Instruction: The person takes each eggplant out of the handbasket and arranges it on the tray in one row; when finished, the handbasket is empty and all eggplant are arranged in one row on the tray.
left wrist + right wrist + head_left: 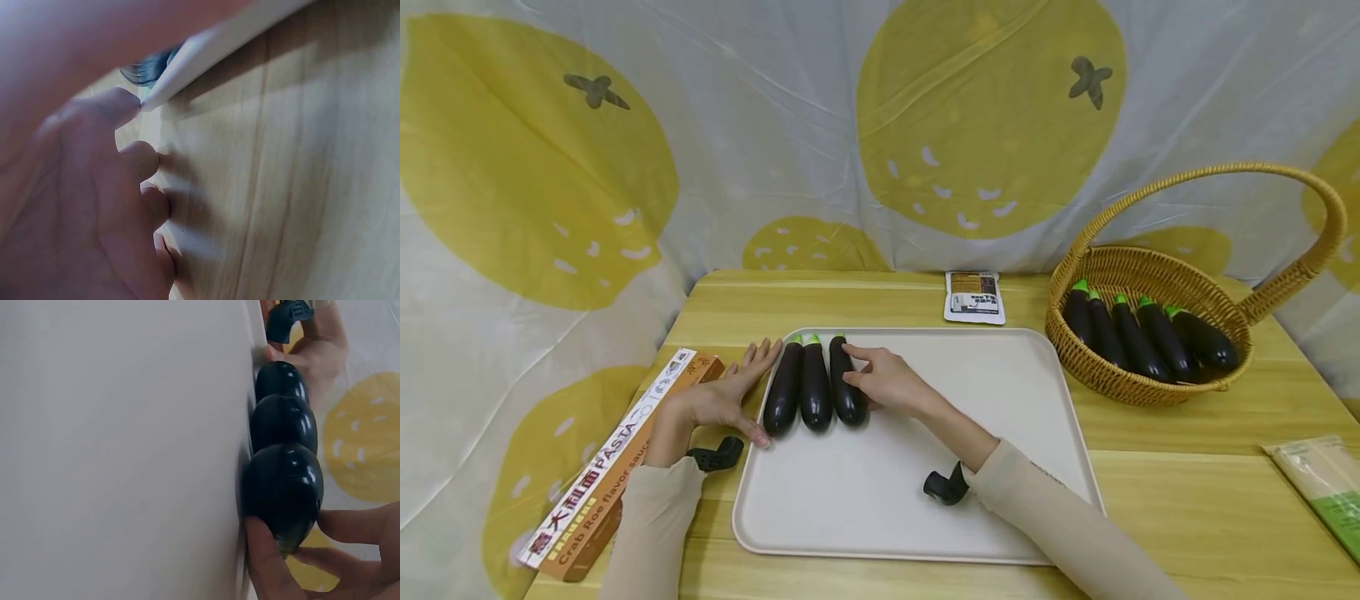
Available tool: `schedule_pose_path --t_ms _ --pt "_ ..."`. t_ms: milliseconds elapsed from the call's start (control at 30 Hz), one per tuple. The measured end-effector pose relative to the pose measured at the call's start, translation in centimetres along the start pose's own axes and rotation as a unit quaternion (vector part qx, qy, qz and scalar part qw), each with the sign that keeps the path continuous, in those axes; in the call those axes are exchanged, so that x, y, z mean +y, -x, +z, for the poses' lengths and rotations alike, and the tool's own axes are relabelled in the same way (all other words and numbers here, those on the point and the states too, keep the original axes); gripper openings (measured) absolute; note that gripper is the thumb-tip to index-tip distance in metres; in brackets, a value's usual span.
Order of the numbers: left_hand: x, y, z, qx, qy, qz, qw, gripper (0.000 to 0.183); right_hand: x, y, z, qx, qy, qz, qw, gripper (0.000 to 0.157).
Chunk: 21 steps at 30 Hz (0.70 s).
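Three dark purple eggplants with green stem ends lie side by side at the left of a white tray. The rightmost eggplant is held by my right hand, thumb and fingers on either side of it; the right wrist view shows this eggplant nearest the camera. Left of it lie the middle eggplant and the leftmost eggplant. My left hand spreads its fingers along the tray's left rim, thumb at the rim, close to the leftmost eggplant. In the left wrist view its fingertips meet the wooden table and tray edge.
A wicker basket with a tall handle holds several eggplants at the right. Behind the tray lies a small printed packet. A long pasta box is beside the left forearm. A green-and-clear bag lies at the right edge.
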State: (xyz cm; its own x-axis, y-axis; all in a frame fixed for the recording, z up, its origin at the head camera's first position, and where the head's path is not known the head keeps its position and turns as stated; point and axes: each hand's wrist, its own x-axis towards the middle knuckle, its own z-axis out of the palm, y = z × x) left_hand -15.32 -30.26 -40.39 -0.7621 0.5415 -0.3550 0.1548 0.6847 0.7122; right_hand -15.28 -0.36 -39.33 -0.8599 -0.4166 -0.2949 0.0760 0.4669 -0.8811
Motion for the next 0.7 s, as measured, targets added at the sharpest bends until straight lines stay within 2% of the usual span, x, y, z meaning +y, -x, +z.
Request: schedule_pose_path --t_ms 267,500,700 --pt "0.02 0.06 0.04 0.000 0.001 0.004 1.0000 0.150 -0.04 0.02 -0.17 -0.002 0.051 -0.015 0.999 0.065" --pt "-0.08 0.02 -0.02 0.000 0.009 0.008 0.9999 0.150 0.01 -0.02 -0.08 0.008 0.042 -0.013 0.999 0.066" --pt "-0.09 0.07 -0.05 -0.002 0.008 0.010 0.9999 0.150 0.23 -0.15 -0.10 -0.007 -0.002 0.002 1.000 0.067"
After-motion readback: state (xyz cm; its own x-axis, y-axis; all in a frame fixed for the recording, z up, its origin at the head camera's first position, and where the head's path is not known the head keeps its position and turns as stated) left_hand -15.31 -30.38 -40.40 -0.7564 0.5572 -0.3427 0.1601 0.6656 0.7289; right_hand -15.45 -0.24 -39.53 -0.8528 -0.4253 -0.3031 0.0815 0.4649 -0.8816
